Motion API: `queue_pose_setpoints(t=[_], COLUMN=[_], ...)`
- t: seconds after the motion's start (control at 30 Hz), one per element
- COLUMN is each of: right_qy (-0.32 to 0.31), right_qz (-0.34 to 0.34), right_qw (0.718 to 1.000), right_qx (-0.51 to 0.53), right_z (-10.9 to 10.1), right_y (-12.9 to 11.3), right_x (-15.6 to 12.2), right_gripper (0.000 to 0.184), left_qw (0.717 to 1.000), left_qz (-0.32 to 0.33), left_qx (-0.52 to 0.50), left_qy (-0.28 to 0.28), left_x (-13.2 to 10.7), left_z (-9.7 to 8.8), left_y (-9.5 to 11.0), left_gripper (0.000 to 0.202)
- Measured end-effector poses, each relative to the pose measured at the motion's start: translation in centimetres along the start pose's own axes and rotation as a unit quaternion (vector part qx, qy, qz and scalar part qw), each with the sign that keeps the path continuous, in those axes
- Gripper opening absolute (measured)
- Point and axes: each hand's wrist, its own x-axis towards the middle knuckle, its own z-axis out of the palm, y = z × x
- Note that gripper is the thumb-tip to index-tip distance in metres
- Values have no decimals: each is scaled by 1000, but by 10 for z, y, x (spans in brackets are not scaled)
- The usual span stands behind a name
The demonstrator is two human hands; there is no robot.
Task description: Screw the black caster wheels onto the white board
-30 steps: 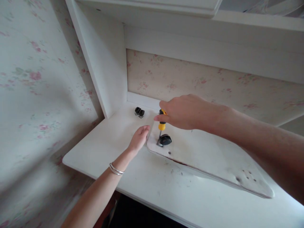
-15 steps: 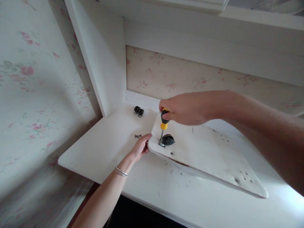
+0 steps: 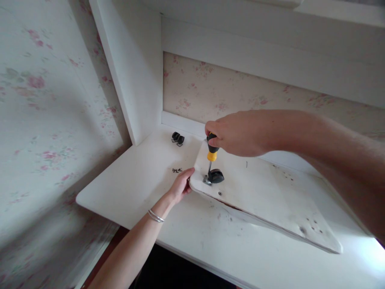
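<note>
My right hand (image 3: 237, 134) is closed around the black and yellow handle of a screwdriver (image 3: 212, 155). Its shaft points down at the metal plate of a black caster wheel (image 3: 216, 176), which sits near the left end of a white board (image 3: 264, 192). Whether the tip sits in a screw is hidden by the wheel. At the board's left corner, my left hand (image 3: 181, 184) grips the edge, thumb on top and fingers below. A silver bangle circles that wrist.
Loose casters (image 3: 178, 138) stand at the back left of the white desk (image 3: 120, 184), with several small screws (image 3: 177, 170) in front of them. A white side panel (image 3: 135, 72) rises at the left. The board shows screw holes at its right end.
The screwdriver has shifted slightly across the caster plate, its shaft now closer to the wheel. My left hand keeps its grip on the board. The whole view has shifted a little.
</note>
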Motion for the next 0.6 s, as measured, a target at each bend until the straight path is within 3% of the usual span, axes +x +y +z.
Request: queue_pose_setpoints(t=[0.07,0.6], right_qy=[-31,-39], right_qz=[-23,-22], right_qw=[999,997], right_qx=[-27,-64], right_z=[0,-9], right_y=[-1,-12], right_x=[0,-9], right_gripper=[31,35], left_qw=[1000,1000], left_qz=[0,-4], left_qx=[-1,-22], left_qy=[0,2], left_x=[0,-2], left_z=[0,1], left_y=[0,1], left_gripper=[42,44])
